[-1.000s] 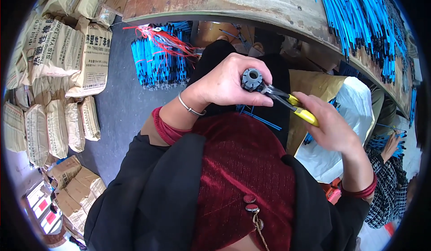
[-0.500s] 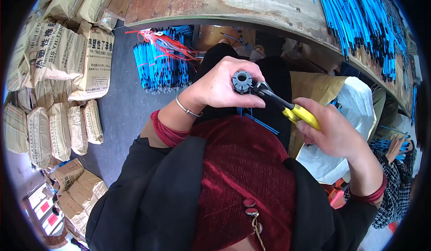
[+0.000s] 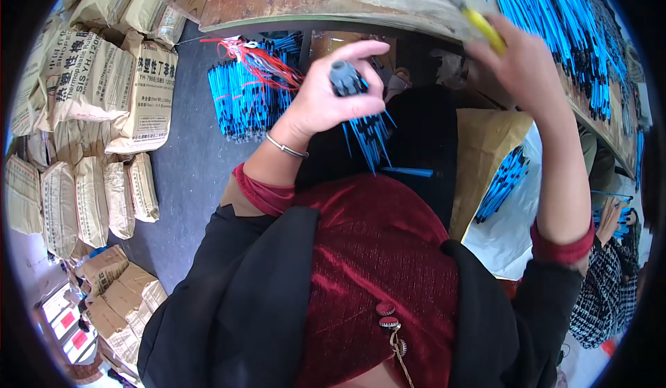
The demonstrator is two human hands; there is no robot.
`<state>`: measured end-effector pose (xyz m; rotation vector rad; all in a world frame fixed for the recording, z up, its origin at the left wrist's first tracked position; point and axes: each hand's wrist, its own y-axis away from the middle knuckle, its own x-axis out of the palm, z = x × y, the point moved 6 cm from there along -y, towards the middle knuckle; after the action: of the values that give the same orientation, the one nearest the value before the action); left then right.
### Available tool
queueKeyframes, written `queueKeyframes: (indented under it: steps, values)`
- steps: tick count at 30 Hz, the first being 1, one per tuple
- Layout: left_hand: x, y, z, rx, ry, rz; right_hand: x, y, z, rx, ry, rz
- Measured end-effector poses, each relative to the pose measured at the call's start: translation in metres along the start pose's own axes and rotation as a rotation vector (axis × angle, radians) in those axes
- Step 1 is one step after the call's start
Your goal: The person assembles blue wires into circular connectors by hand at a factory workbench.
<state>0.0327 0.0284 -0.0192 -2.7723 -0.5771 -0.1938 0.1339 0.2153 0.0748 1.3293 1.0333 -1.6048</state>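
Observation:
My left hand point(image 3: 320, 100) is closed around a grey grooved piece point(image 3: 343, 76) with a round, hollow-looking end. Thin blue-and-black strips point(image 3: 371, 142) show below that hand, above my lap. How they join the grey piece is hidden by my fingers. Up over the edge of the wooden table, my right hand point(image 3: 520, 62) grips yellow-handled pliers point(image 3: 485, 31). The tool's dark metal end points toward the far side and is smeared by motion. A few loose blue strips point(image 3: 409, 171) lie on my lap.
Blue strips with black ends are heaped on the wooden table point(image 3: 277, 0) at the right. More blue strips point(image 3: 504, 180) lie in an open sack by my right side. Bundled strips point(image 3: 239, 104) with red ties sit left of me. Stacked paper sacks point(image 3: 94, 76) line the left; another person's sleeve point(image 3: 600, 298) shows at right.
My right hand has swung the pliers up and away from the grey piece to over the table. My left hand has shifted slightly left and tilted, with its index finger now stretched out.

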Motion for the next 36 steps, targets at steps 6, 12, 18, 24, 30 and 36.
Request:
queueKeyframes:
  steps: [6,12,18,24,30,36]
  values:
    - [-0.046,0.002,-0.032,0.035,-0.035,-0.257,0.036,-0.035,-0.007,-0.200,0.356,-0.264]
    - [-0.126,0.041,-0.071,0.308,0.389,-0.633,-0.001,0.107,0.069,-0.865,-1.314,0.760]
    - [-0.075,0.022,-0.009,0.198,0.908,-0.557,0.099,0.118,0.058,-0.271,-0.835,0.103]
    - [0.007,0.024,0.088,-0.344,1.089,-0.662,0.073,0.100,0.032,-0.353,-1.509,-0.350]
    - [0.006,0.056,0.166,-0.812,0.939,-0.379,0.031,0.094,0.049,-0.718,-1.263,-0.332]
    - [-0.020,0.022,0.023,-0.121,-0.401,-0.351,0.052,0.099,0.052,-0.599,-1.199,-0.007]
